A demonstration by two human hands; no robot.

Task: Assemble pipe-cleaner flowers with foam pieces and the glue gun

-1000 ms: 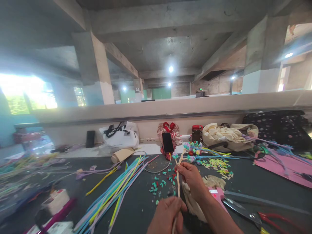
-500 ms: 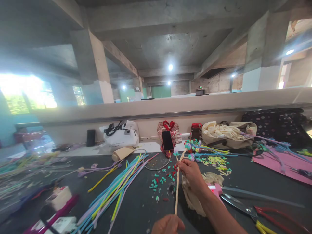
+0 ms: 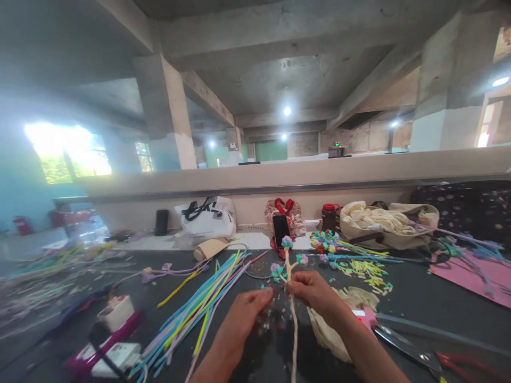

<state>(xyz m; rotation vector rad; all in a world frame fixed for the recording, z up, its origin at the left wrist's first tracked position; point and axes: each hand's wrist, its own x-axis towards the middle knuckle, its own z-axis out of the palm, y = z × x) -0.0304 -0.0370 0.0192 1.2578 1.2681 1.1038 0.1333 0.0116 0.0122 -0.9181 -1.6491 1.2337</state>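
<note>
A flower branch [image 3: 294,324] stands nearly upright in front of me, its stem wrapped in a cream strip, with small purple and teal blossoms on its forked top. My right hand [image 3: 309,287] pinches it just below the fork. My left hand [image 3: 249,308] is to the left of the stem, thumb and fingers pressed together; whatever they hold, if anything, is too small to make out. A cream cloth bundle [image 3: 327,327] lies under my right forearm. Left of my left hand lie pastel pipe cleaners [image 3: 199,303].
Large scissors [image 3: 403,346] with red handles are at the right, near a pink sheet [image 3: 467,276]. Yellow cut pieces [image 3: 367,271] and finished flower stems [image 3: 325,242] lie beyond my right hand. A phone [image 3: 281,226] leans at the back; a power strip [image 3: 107,340] is at left.
My left hand has left the lower stem and risen to beside the fork. The branch now stands straighter, its blossoms higher, with my right hand still on it. The view has turned slightly left.
</note>
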